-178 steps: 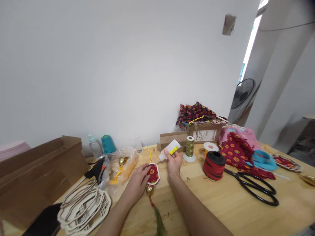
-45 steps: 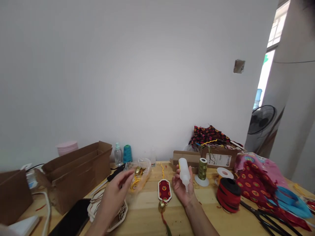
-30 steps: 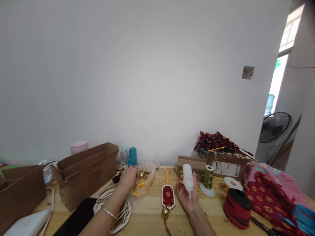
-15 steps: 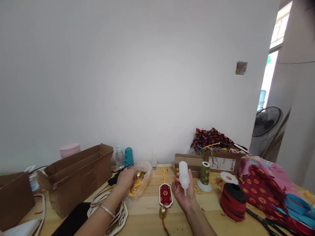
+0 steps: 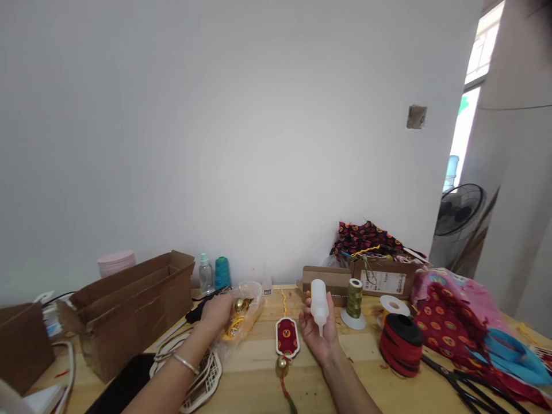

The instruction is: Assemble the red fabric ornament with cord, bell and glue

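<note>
My right hand (image 5: 321, 339) is closed around a white plastic squeeze bottle (image 5: 318, 300), its narrow nozzle pointing down towards my wrist. Left of it on the table lies a red patterned fabric pendant (image 5: 287, 338) with a white scalloped frame. A gold bell (image 5: 282, 364) and a red cord ending in green hang from its lower end. My left hand (image 5: 217, 311), with a silver bangle on the wrist, is curled at the edge of a clear plastic bag (image 5: 254, 307) holding gold bells and yellow cords. Its fingertips are hidden, and what they grip cannot be made out.
Cardboard boxes (image 5: 133, 316) stand at the left, near white lattice frames (image 5: 211, 374). Against the wall are a clear spray bottle (image 5: 206, 276) and a teal thread cone (image 5: 222, 273). Rightward sit a green thread spool (image 5: 355, 299), red ribbon roll (image 5: 401, 345), scissors (image 5: 457, 379) and fabric (image 5: 448, 322).
The view has shifted slightly, so everything sits a little further left. My left hand stays by the bag, and my right hand still holds the bottle.
</note>
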`<state>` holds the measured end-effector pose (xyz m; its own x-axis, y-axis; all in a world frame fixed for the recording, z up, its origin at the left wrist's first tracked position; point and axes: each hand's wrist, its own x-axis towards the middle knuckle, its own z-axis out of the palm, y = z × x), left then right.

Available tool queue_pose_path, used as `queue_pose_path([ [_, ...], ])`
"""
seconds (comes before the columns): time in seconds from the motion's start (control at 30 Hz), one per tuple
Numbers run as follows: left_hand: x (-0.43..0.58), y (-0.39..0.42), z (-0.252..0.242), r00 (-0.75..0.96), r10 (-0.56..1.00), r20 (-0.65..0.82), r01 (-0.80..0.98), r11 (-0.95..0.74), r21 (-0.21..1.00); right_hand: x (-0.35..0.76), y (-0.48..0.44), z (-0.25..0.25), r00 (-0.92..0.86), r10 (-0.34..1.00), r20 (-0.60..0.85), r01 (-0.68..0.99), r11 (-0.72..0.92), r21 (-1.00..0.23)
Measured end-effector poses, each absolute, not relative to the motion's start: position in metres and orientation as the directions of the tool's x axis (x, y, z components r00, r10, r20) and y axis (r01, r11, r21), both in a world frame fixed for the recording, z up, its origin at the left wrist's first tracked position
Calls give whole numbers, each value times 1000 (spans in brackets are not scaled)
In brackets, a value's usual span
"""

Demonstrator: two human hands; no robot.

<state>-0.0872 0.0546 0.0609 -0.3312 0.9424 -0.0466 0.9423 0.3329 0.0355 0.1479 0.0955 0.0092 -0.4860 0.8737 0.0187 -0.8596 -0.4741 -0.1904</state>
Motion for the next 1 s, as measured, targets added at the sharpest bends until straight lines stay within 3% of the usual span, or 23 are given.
queue_pose_path([
  [0.2,-84,50,62,-273,961,-44,958,267,-107,148,95,11,-467,884,4,-863,-455,-220],
  [0.47,-86,49,60,-246,969,1,965,245,-92,147,94,12,-459,888,10,-865,-444,-233],
  [0.67,-71,47,91,-238,951,196,971,231,57,145,94,12,-458,889,8,-871,-448,-201],
  [0.8,-22,62,119,-116,926,359,977,41,210,143,92,14,-462,887,-7,-877,-458,-147],
  [0.9,23,95,122,69,947,314,933,-173,316,145,90,14,-453,891,33,-888,-449,-100],
  [1.0,54,135,110,214,961,175,875,-268,402,151,89,14,-413,902,125,-910,-412,-33],
])
